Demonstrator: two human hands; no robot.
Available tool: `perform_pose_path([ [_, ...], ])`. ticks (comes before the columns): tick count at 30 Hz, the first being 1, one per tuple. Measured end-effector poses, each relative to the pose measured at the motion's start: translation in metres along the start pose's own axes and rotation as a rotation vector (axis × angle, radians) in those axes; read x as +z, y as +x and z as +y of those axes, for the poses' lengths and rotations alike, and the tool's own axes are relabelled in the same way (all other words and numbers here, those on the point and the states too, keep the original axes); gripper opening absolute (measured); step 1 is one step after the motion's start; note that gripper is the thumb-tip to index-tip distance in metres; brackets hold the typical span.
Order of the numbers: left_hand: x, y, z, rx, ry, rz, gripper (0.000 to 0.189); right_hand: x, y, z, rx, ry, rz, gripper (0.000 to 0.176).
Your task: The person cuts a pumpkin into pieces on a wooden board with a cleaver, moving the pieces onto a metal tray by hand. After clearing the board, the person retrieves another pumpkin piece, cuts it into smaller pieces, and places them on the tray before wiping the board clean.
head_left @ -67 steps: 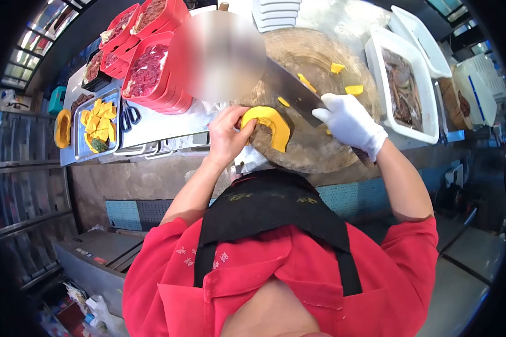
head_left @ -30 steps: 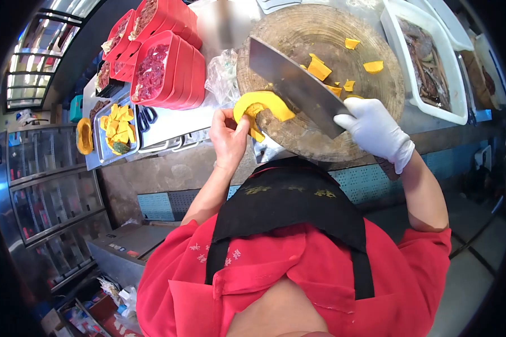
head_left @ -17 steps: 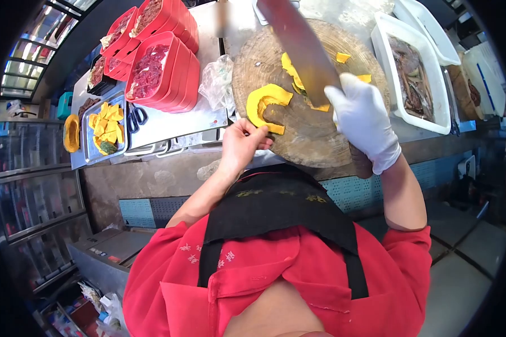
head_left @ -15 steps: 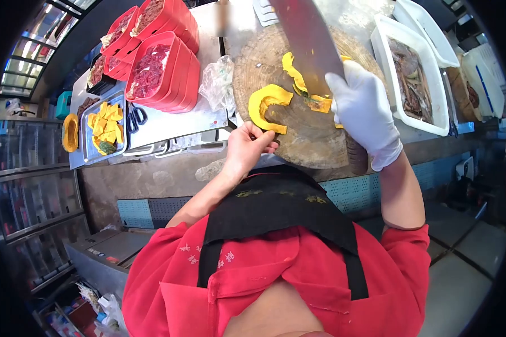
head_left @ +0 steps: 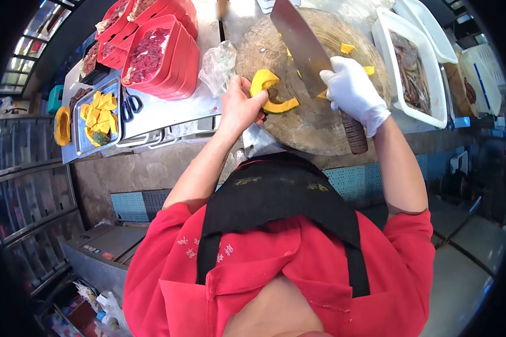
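Observation:
My bare left hand grips a curved slice of yellow pumpkin at the left edge of a round wooden chopping block. The slice's hollow side faces right. In my white-gloved right hand is a cleaver, held where blade and dark handle meet. Its broad blade slants up and left over the block, partly covering small pumpkin bits. Other cut bits, such as a yellow piece, lie at the block's right side.
Red tubs of raw meat stand at the back left, near a crumpled plastic bag. Further left are scissors, pumpkin chunks on a metal tray, and a cut pumpkin. A white bin flanks the block's right.
My left hand has closed on the pumpkin slice and turned it at the block's left edge. The cleaver has shifted slightly, and the yellow pieces near its blade lie differently.

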State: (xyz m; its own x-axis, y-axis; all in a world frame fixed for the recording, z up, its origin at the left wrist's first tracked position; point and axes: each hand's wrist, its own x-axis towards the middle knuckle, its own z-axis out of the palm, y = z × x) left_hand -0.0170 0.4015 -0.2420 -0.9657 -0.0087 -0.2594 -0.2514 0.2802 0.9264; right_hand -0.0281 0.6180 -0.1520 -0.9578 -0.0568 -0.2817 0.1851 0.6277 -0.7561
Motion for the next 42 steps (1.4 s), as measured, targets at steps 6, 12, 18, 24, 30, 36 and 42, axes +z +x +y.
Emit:
perform_pose_path([
  [6, 0.014, -0.006, -0.006, -0.045, -0.218, 0.019, 0.04, 0.005, -0.041, -0.027, 0.02, 0.05, 0.108, 0.018],
  [12, 0.017, -0.015, -0.006, 0.161, 0.144, 0.121, 0.041, 0.022, -0.026, 0.022, -0.173, -0.148, -0.031, 0.017],
  [18, 0.002, 0.015, 0.009, 0.487, 0.475, 0.045, 0.029, -0.008, -0.031, 0.017, 0.059, -0.039, 0.02, 0.018],
  [24, 0.002, 0.001, 0.0, 0.515, 0.189, 0.104, 0.034, -0.006, -0.042, -0.028, -0.459, -0.248, 0.264, 0.017],
  [30, 0.014, -0.013, 0.0, 0.263, 0.368, 0.184, 0.04, 0.045, -0.013, 0.005, -0.369, -0.63, -0.044, 0.015],
  [36, 0.015, 0.0, -0.003, 0.27, 0.415, 0.12, 0.035, -0.021, -0.031, -0.021, -0.245, -0.212, -0.094, 0.022],
  [42, 0.013, 0.01, 0.006, 0.599, 0.186, 0.08, 0.03, -0.068, -0.083, -0.007, -0.012, 0.152, 0.181, 0.017],
])
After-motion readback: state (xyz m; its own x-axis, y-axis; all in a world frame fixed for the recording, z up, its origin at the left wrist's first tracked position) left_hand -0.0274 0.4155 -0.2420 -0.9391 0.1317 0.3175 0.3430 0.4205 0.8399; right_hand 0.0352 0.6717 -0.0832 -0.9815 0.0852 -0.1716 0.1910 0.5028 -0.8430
